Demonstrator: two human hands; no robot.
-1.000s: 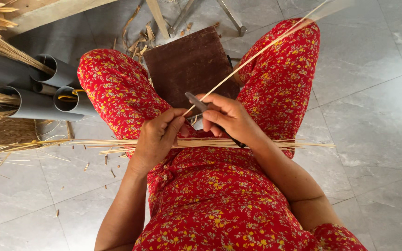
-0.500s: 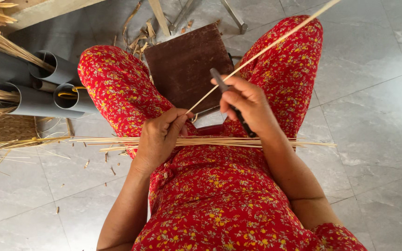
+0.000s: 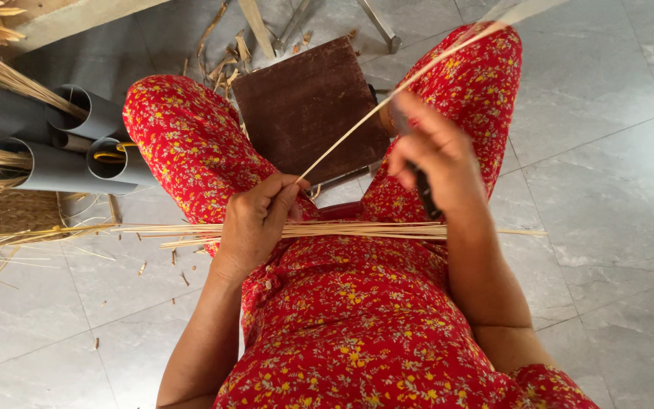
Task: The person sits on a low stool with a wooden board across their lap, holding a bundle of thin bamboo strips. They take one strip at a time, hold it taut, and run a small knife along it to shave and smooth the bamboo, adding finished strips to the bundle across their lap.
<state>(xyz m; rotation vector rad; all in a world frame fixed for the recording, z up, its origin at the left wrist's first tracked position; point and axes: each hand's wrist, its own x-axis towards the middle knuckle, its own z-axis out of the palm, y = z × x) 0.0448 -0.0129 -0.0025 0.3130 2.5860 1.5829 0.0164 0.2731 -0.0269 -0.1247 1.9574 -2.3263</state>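
Observation:
My left hand point(image 3: 259, 220) pinches the near end of a long thin bamboo strip point(image 3: 410, 82) that slants up to the right, past my knee. My right hand point(image 3: 437, 155) grips a dark-handled knife point(image 3: 425, 193), its blade against the strip about halfway along; the blade is mostly hidden by my fingers. A bundle of thin bamboo slivers point(image 3: 342, 229) lies flat across my lap, under both hands. I sit in red flowered clothes, knees apart, with a brown wooden block point(image 3: 308, 106) on the floor between them.
Grey plastic pipes point(image 3: 62, 144) holding bamboo strips lie at the left beside a woven basket point(image 3: 9, 216). Bamboo offcuts and shavings point(image 3: 228, 53) litter the grey tiled floor point(image 3: 615, 189). Metal legs point(image 3: 376, 23) stand at the top.
My right hand with the knife has slid up and to the right along the strip, away from my left hand, which stays put holding the strip's end.

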